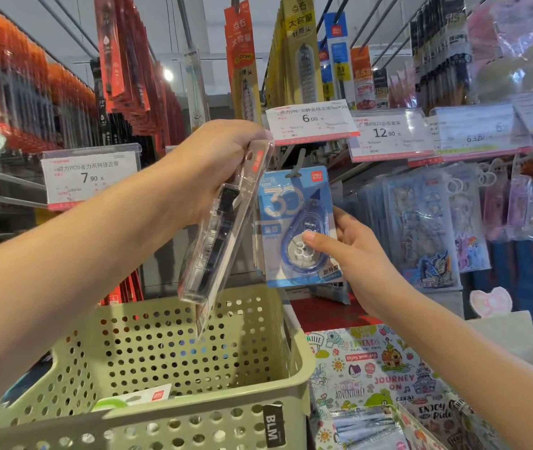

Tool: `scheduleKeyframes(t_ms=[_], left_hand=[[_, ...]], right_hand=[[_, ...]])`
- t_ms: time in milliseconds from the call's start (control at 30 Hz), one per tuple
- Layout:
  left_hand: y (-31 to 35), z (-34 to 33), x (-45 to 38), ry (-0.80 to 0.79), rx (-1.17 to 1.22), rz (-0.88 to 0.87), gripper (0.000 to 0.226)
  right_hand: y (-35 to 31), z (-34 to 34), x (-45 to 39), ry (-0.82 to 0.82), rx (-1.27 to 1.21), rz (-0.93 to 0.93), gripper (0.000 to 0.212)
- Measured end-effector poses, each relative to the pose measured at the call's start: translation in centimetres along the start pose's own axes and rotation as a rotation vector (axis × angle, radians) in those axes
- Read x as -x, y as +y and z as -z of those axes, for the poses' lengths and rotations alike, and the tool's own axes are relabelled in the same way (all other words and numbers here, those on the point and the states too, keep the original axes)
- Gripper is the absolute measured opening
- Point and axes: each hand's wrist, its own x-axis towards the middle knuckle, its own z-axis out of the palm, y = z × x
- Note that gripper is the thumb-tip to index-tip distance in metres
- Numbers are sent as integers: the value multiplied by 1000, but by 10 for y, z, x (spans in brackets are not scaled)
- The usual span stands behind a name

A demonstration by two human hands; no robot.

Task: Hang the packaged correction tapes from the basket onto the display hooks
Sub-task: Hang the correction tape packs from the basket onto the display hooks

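Correction tape pack (pixel 294 225), blue card, hangs at the display hook (pixel 295 160), pinched at its lower right by the right hand (pixel 349 251), thumb on the front, fingers behind. Left hand (pixel 213 167) is raised beside it, closed around the tops of several clear packs (pixel 223 228) dangling edge-on over the green basket (pixel 174 362), where one more pack (pixel 135 399) lies.
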Motion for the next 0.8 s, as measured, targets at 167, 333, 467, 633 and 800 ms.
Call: scheduleKeyframes(t_ms=[167,333,467,633,800], left_hand=[[1,-1,1,5,12,-2,34],[1,-2,1,-3,36,17,35],[2,-2,2,10,14,18,34],[3,-3,5,9,19,13,34],[4,-10,18,15,167,18,27]], right_hand=[[6,-3,-4,8,25,10,34],[11,-4,-11,9,76,5,35],[12,-7,-13,2,114,4,37],[10,-9,-11,9,173,-3,35],[7,-8,-5,171,455,-18,65]])
